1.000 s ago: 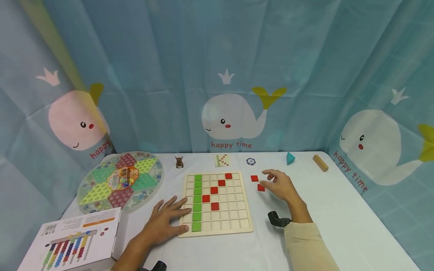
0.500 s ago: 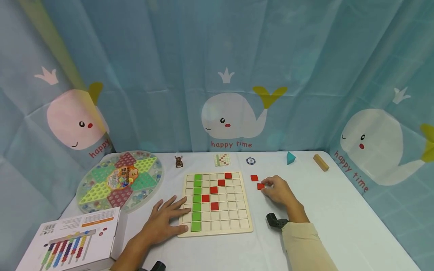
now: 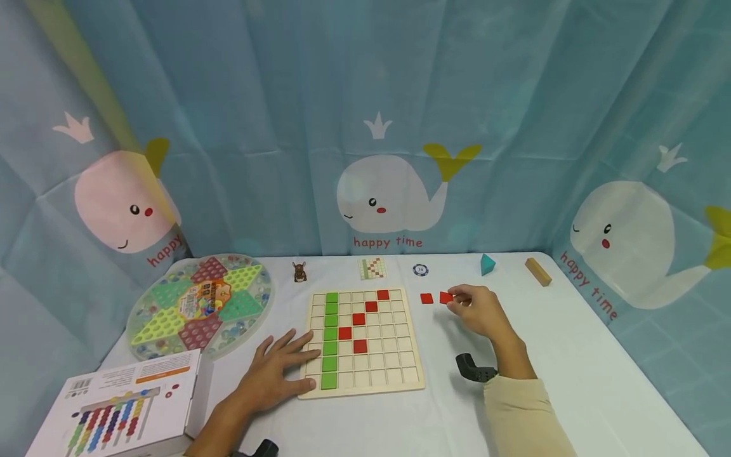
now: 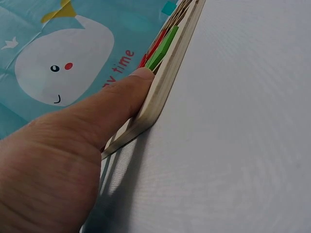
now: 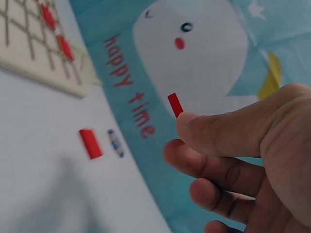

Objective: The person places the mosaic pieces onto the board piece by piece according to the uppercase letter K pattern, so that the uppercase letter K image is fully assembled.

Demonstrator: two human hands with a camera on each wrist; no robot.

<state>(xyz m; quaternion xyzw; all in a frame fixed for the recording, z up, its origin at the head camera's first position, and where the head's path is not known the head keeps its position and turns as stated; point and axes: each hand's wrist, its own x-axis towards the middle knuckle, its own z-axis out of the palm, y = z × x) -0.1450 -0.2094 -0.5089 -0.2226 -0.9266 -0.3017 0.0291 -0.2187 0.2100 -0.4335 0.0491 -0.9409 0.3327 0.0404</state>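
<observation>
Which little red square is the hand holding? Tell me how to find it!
Find the wooden grid board in the middle of the table. Just right of its far corner, the right hand pinches one red tile. It is lifted in the fingertips, while the other loose red tile lies flat on the table.

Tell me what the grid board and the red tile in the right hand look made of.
Grid board: pale, unvarnished-looking wood, likely plywood; its thick light edge shows in the left wrist view. Red tile pinched by the right hand: thin, flat, matte red, probably painted wood, possibly plastic.
</observation>
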